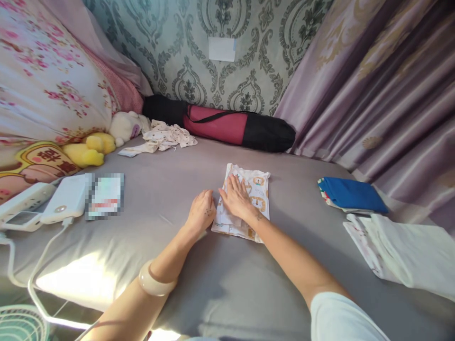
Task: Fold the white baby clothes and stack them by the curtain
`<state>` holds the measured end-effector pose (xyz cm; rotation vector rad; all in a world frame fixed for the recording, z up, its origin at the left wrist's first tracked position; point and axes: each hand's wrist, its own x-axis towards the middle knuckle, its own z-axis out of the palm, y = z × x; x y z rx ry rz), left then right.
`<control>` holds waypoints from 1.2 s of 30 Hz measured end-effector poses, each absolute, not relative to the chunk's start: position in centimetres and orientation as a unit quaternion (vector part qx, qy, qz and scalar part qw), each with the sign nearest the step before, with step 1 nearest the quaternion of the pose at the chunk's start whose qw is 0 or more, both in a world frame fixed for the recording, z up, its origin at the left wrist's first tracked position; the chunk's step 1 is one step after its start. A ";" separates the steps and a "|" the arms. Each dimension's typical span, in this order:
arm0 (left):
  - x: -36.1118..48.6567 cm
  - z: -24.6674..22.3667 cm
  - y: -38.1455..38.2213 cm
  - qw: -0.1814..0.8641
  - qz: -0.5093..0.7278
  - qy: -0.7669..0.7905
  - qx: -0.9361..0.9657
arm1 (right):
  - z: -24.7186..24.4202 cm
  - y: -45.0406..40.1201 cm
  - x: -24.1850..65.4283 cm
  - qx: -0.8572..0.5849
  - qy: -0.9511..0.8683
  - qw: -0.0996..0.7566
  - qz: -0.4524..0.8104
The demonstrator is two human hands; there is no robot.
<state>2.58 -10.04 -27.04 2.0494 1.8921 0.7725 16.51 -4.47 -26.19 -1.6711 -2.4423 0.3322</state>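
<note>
A folded white cloth garment (261,189) printed with orange lion faces lies on the grey bed sheet in front of me. My right hand (236,196) rests flat on top of it, palm down and fingers stretched out. Beside the garment's left edge is my left hand (202,210), its fingers curled in and a pale bangle (156,279) on that forearm. Whether the curled fingers pinch the cloth edge is hidden from this angle.
On the right lie a blue folded cloth (355,194) and white folded clothes (412,246). A crumpled spotted garment (167,135) and a red-black long bag (216,124) sit at the back. Left are a power bank (69,196), a power strip (28,199), a phone-like blurred item (105,195) and plush toys (92,149).
</note>
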 end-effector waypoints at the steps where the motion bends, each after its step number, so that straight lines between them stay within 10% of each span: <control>1: 2.6 -27.1 -10.0 0.125 0.267 0.649 0.702 | -26.5 -5.1 16.2 -0.560 -0.817 0.080 0.114; 36: 1.9 -26.2 -10.5 0.167 0.261 0.669 0.675 | -23.2 -14.5 21.8 -0.492 -0.819 0.235 0.179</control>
